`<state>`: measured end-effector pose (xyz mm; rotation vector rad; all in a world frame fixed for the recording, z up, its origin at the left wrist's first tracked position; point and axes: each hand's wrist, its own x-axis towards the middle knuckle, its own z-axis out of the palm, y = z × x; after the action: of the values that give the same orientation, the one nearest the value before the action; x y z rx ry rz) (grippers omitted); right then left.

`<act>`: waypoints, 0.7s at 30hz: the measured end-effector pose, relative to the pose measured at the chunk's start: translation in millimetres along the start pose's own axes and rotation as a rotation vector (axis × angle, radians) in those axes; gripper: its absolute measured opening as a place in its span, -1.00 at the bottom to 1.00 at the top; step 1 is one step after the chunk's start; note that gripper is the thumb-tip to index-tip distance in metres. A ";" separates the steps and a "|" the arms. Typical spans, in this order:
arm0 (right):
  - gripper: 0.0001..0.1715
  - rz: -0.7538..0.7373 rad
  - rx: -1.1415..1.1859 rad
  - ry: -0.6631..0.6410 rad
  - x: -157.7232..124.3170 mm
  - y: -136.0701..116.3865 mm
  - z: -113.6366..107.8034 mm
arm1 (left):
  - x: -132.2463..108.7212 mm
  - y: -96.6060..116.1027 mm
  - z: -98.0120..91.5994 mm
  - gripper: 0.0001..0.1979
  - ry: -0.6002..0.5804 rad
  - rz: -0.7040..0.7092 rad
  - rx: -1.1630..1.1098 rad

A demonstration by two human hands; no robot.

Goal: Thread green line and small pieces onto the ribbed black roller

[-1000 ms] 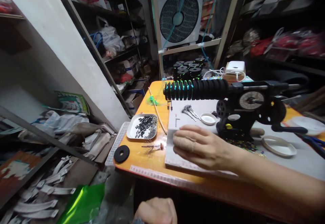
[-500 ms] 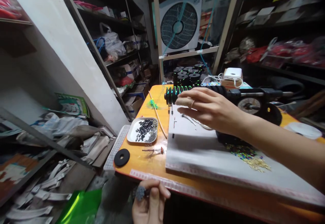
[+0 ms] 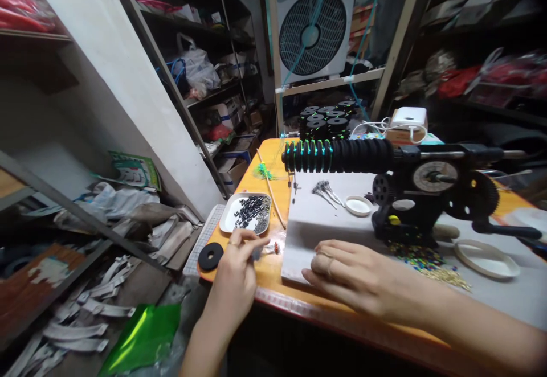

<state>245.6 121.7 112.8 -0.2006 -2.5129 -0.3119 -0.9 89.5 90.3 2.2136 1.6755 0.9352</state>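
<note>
My left hand [image 3: 235, 277] reaches up over the orange table's [image 3: 256, 277] front left corner. Its thumb and fingers are pinched on a small dark bit, too small to name. It is beside a little feathered lure [image 3: 270, 248] and a black foam disc [image 3: 211, 256]. My right hand [image 3: 354, 274] lies palm down on the near edge of a white board [image 3: 316, 220], fingers loosely stretched, holding nothing. Behind it stands a black hand-crank winding machine [image 3: 421, 192] with a row of black foam spools [image 3: 342, 155], some wound with green line.
A white tray of small black tubes [image 3: 251, 212] sits left of the board beside a thin stick [image 3: 272, 190]. On the board lie a bundle of hooks [image 3: 326, 191], a white lid [image 3: 358, 206], coloured beads [image 3: 416, 254] and a white dish [image 3: 487, 258]. Black spools [image 3: 327, 118] and a fan [image 3: 314, 31] stand behind.
My right hand came down from the foam spools onto the board's near edge. My left hand rose from below the table edge up beside the lure and disc.
</note>
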 end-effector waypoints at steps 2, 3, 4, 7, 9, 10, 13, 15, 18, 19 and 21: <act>-0.61 0.015 0.005 0.029 -1.6 3.9 3.3 | 14.8 2.7 4.2 -0.54 -0.102 -0.013 0.143; -0.63 0.030 0.016 0.039 -2.5 5.6 4.9 | 20.0 3.6 7.3 -0.61 -0.129 -0.031 0.185; -0.66 0.041 0.027 0.046 -3.4 6.9 6.3 | 23.4 4.0 10.2 -0.69 -0.142 -0.049 0.213; -0.75 0.111 0.089 0.064 -4.5 8.8 8.8 | 24.6 4.4 12.7 -0.78 -0.153 -0.096 0.267; -0.74 0.193 0.183 0.095 -2.3 9.8 8.0 | 19.5 6.1 8.8 -0.78 -0.138 -0.109 0.244; -0.76 0.234 0.246 0.115 -0.3 10.5 6.9 | 15.7 7.9 6.2 -0.79 -0.127 -0.105 0.227; -0.79 0.303 0.405 0.145 7.8 12.5 2.8 | 0.1 17.1 2.9 -0.85 -0.025 -0.120 -0.015; -0.78 0.340 0.501 0.153 12.4 12.1 1.6 | -11.7 25.7 8.4 -0.85 0.098 -0.213 -0.357; -0.85 0.414 0.663 0.190 14.6 7.4 4.4 | -26.0 40.4 27.5 -0.76 0.262 -0.446 -0.809; -0.87 0.429 0.698 0.212 14.0 5.4 6.3 | -29.0 45.3 35.2 -0.73 0.303 -0.502 -0.915; -0.88 0.450 0.730 0.253 11.4 2.3 11.2 | -31.9 54.0 49.8 -0.68 0.382 -0.580 -1.080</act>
<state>230.8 127.7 110.9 -0.3855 -2.0934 0.7050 66.5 52.3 68.4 0.8367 1.2812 1.5991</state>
